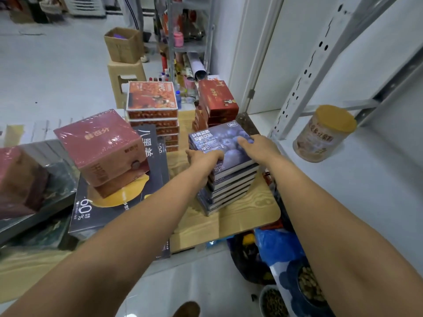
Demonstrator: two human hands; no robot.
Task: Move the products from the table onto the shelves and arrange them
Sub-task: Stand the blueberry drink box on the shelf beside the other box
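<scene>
- Head view, task items: a stack of flat blue blueberry-printed cardboard boxes [226,184] stands on the light wood-grain table [251,211], near its right edge and just beside the white metal shelf [366,179].
- Left hand [203,157]: fingers curl over the near-left edge of the top box [219,138] and grip it.
- Right hand [256,145]: it rests on the right side of the top box, fingers stretched flat across the lid. Whether the thumb hooks the side cannot be told.
- Other stock: a stack of orange-printed boxes [152,110], a stack of dark red boxes [217,99] and a pink film-wrapped box [100,147] are on the table. A round beige tin with a yellow lid [325,133] stands on the shelf.
- Step in hand (judgement): securing the top box for lifting. Most stock is not yet shelved.
- Next move (judgement): close the right hand on the box side, lift clear of the stack, carry right and set the box flat beside the tin without striking it.
</scene>
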